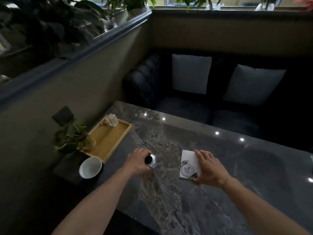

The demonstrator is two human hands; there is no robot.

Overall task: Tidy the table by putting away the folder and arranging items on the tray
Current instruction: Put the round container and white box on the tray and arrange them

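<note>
On the dark grey marble worktop (186, 209), a small faceted silver container with a dark top (151, 160) is gripped by the closed fingers of the left hand (138, 161). A white printed paper folder (188, 164) is held flat under the right hand (209, 168), fingers pinching its edge. A white-lined cup (90, 167) stands just beside the rectangular wooden tray (108, 141), where a leafy plant (72, 138) and crumpled clear wrapper (111, 120) are seen.
</note>
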